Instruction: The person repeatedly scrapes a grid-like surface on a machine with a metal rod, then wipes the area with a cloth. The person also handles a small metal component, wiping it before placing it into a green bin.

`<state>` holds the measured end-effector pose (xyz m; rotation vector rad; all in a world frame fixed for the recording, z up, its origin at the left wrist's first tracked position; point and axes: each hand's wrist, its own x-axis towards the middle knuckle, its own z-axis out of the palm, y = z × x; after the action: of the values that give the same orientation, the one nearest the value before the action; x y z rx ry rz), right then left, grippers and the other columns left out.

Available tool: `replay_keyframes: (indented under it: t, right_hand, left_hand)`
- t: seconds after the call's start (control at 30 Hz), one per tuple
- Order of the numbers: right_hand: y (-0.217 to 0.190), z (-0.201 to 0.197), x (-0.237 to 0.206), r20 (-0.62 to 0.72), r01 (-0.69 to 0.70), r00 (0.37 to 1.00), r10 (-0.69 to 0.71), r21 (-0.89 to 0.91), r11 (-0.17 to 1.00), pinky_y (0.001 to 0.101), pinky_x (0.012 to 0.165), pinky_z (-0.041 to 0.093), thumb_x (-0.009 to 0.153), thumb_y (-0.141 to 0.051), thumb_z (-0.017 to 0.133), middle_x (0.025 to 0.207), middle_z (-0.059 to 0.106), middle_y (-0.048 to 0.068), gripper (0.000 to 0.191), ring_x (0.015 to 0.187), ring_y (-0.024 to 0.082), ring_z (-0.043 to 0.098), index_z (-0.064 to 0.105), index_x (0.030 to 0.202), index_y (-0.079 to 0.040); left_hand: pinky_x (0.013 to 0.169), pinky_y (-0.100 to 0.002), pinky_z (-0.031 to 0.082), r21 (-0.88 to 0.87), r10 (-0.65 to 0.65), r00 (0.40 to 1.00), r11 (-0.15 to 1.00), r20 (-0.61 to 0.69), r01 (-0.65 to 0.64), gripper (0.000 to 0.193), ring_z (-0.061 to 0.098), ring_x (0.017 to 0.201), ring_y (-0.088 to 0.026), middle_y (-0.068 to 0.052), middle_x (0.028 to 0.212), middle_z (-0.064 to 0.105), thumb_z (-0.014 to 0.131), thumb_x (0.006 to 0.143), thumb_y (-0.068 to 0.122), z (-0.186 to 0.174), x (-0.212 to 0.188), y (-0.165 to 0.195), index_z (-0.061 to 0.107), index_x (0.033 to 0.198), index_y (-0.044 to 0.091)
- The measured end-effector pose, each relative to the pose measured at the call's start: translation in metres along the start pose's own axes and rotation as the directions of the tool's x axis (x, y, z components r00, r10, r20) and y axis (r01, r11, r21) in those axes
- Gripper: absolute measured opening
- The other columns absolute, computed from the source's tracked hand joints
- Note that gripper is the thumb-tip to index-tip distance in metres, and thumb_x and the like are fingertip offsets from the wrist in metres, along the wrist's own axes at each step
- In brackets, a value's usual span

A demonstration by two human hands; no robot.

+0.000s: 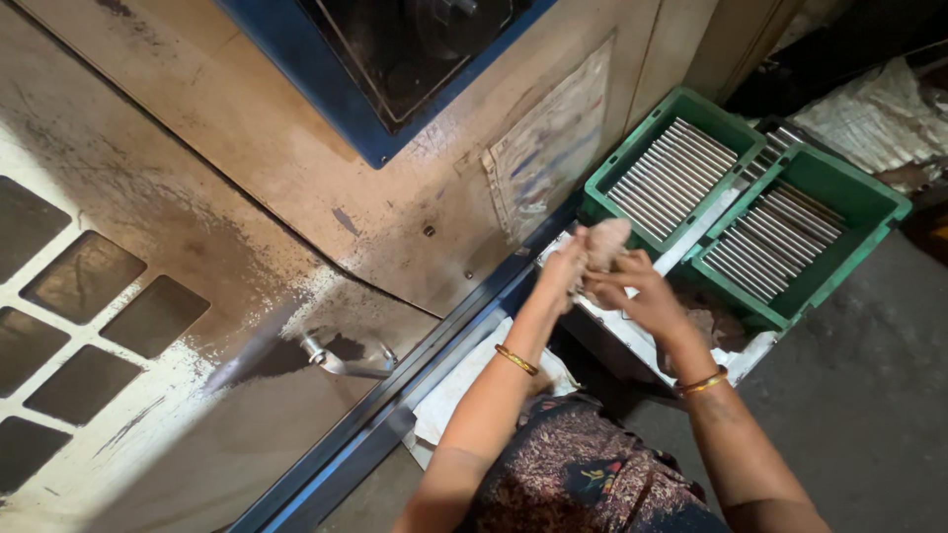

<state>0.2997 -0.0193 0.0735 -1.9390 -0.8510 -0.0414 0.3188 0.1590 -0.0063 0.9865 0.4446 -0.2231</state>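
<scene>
Far left, five dark square openings (84,276) showed in the pale machine panel (247,148). One metal handle (341,360) sat lower on it. One faded rectangular label (548,148), whitish with blue marks, was stuck further right. Left hand (565,265) and right hand (632,296) met, both closed around one pale rag (605,240), held just above the white tray edge (642,341). Two green crates (681,163) (805,232) of grey metal rods (671,173) stood at right.

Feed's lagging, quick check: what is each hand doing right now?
Left hand: closed on the pale cloth wad.
Right hand: closed on the same wad, from below.
</scene>
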Motion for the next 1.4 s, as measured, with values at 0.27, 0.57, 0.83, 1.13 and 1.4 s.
replay_keyframes:
  t: [0.27, 0.57, 0.83, 1.13, 1.4]
  right_hand:
    - [0.083, -0.013, -0.064, -0.090, -0.591, 0.715, 0.694, 0.454, 0.667, 0.0339, 0.084, 0.049, 0.104, -0.021, 0.066, 0.112, 0.073, 0.017, 0.040, 0.096, 0.019, 0.060, 0.068, 0.137, 0.001]
    - [0.118, -0.009, -0.121, -0.188, -0.821, 0.570, 0.800, -0.094, 0.563, 0.0449, 0.102, 0.046, 0.087, -0.039, 0.069, 0.133, 0.064, 0.026, 0.064, 0.124, 0.037, 0.060, 0.062, 0.141, -0.005]
    - [0.125, 0.002, -0.118, -0.200, -0.679, 0.700, 0.685, -0.482, 0.554, 0.0560, 0.111, 0.031, 0.084, -0.037, 0.075, 0.151, 0.044, 0.033, 0.068, 0.138, 0.046, 0.041, 0.057, 0.137, 0.001]
    - [0.070, -0.033, -0.087, 0.236, -0.649, 0.759, 0.606, 0.343, 0.679, 0.0358, 0.091, 0.054, 0.087, -0.008, 0.067, 0.128, 0.072, 0.010, 0.040, 0.110, 0.020, 0.066, 0.068, 0.127, -0.004]
    - [0.145, -0.124, -0.041, -0.214, -0.685, 0.685, 0.697, 0.136, 0.716, 0.0368, 0.082, 0.054, 0.094, -0.003, 0.055, 0.103, 0.077, 0.014, 0.028, 0.092, 0.025, 0.071, 0.076, 0.112, -0.004]
  left_hand:
    - [0.080, -0.033, 0.057, 0.038, 0.024, 0.996, 0.999, -0.088, -0.021, 0.063, 0.069, 0.096, -0.019, -0.011, 0.113, 0.072, 0.069, 0.094, 0.053, -0.026, 0.013, 0.002, 0.066, 0.129, 0.001]
    - [0.077, -0.038, 0.052, -0.160, -0.123, 0.991, 0.981, -0.056, 0.112, 0.072, 0.061, 0.096, -0.022, -0.012, 0.119, 0.062, 0.061, 0.099, 0.067, -0.007, 0.034, -0.006, 0.060, 0.136, 0.006]
    - [0.068, -0.034, 0.051, -0.119, -0.226, 0.974, 0.967, 0.014, 0.227, 0.065, 0.064, 0.090, -0.021, -0.010, 0.116, 0.066, 0.056, 0.101, 0.063, 0.009, 0.029, -0.024, 0.060, 0.134, 0.007]
    - [0.059, -0.030, 0.049, -0.196, -0.434, 0.830, 0.833, 0.352, 0.518, 0.058, 0.067, 0.083, -0.020, -0.009, 0.112, 0.070, 0.049, 0.103, 0.058, 0.036, 0.015, -0.087, 0.060, 0.131, 0.008]
    - [0.040, -0.021, 0.036, -0.150, -0.496, 0.837, 0.831, 0.232, 0.535, 0.049, 0.063, 0.064, -0.011, -0.005, 0.102, 0.080, 0.049, 0.097, 0.054, 0.036, 0.031, -0.090, 0.068, 0.117, 0.014]
